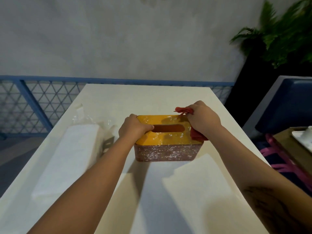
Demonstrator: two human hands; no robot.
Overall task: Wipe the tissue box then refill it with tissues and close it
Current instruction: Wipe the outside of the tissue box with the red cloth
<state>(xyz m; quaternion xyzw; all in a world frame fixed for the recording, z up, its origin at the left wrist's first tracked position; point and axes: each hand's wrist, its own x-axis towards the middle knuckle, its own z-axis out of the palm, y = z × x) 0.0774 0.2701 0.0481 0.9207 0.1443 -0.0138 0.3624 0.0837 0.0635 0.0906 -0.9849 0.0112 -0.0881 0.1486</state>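
White table (185,208) under our arms carries the box (167,142) at its middle; we judge it light, rigid and slick on its yellow lid (168,137), best held by the ends. Our left hand (133,128) grips the lid's left end, thumb at the slot. Our right hand (202,119) clenches a red cloth (196,135) on the right end. Wrapped tissues (81,137) lie left.

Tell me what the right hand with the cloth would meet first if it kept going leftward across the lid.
Probably the left hand, which grips the lid's other end by the slot. The right hand and red cloth would cross the slot first.
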